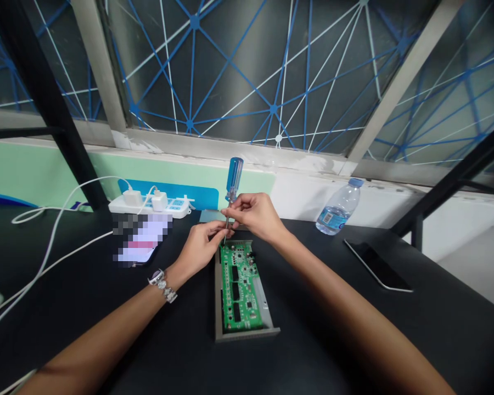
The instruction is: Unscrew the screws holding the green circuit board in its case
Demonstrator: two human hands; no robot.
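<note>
A green circuit board (239, 285) lies in a shallow grey metal case (247, 333) on the black table. A screwdriver with a clear blue handle (234, 178) stands upright over the board's far end, its tip near the far left corner. My right hand (255, 215) pinches the screwdriver's metal shaft just below the handle. My left hand (201, 246), with a wristwatch, has its fingers closed around the lower shaft near the tip.
A white power strip (148, 206) with chargers and white cables (53, 241) sits at the back left, a phone (142, 241) in front of it. A water bottle (340, 207) lies at the back right, a dark phone (377, 265) beside it. Window frames rise behind.
</note>
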